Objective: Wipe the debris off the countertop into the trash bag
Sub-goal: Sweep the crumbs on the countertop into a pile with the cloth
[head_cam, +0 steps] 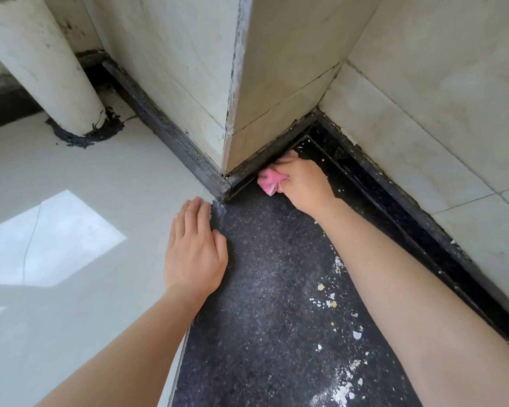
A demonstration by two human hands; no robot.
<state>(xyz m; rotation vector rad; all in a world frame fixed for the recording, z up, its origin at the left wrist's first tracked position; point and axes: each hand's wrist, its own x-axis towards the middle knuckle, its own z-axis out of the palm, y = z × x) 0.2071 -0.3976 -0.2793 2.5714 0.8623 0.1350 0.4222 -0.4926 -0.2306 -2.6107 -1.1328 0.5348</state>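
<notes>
Dark speckled tabletop (262, 274) is carrying pale debris (332, 301); right grip (303, 183) is clutching pink cloth (269, 183); left grip (194, 251) is lying flat, fingers straight.

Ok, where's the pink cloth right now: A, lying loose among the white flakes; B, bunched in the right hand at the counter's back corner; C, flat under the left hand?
B: the right hand grips the pink cloth in the corner by the wall; the left hand lies flat, holding nothing.
</notes>
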